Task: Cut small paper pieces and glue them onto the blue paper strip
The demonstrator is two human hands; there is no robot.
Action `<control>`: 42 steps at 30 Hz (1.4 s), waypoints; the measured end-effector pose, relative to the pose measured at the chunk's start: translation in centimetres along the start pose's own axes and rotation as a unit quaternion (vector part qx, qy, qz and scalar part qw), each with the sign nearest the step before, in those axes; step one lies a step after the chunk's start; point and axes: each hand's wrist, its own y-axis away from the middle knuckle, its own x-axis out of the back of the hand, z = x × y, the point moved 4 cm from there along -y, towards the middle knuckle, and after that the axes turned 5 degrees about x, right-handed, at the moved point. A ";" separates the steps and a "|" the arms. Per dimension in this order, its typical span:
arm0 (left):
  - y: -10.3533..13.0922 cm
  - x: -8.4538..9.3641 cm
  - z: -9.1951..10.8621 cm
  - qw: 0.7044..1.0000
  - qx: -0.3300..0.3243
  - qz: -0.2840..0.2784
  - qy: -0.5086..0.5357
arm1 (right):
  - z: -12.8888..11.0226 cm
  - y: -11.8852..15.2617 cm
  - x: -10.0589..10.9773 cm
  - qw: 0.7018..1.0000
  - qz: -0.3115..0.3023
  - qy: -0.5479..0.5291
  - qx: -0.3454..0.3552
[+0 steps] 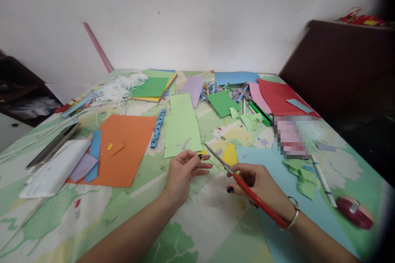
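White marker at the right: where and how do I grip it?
Probably best pinched mid-barrel from above, across its width: the white marker lies flat, long and slim, with green scraps close on its left and a dark red rounded item by its near end.

The single camera sat on the person's head and looked forward and down, over the forearms entering from the bottom edge. It faced across the patterned tabletop (212, 209) to the pale wall (191, 28) behind. The left hand (180, 174) and the right hand (261, 183) with the scissors (253, 195) lay close, near mid-view; a dark cabinet (345, 65) stood farther off, at the right side.
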 end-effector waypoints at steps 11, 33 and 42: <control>0.0 -0.3 -0.2 0.999 -0.018 -0.025 -0.026 | -0.1 0.0 0.3 0.998 0.052 -0.035 0.020; 0.3 -0.4 0.3 0.997 -0.057 -0.036 -0.030 | -1.1 0.8 -1.4 0.937 0.135 0.265 0.186; 0.4 -0.5 0.3 0.998 -0.048 -0.032 -0.010 | -0.9 1.0 -1.6 0.923 0.148 0.300 0.192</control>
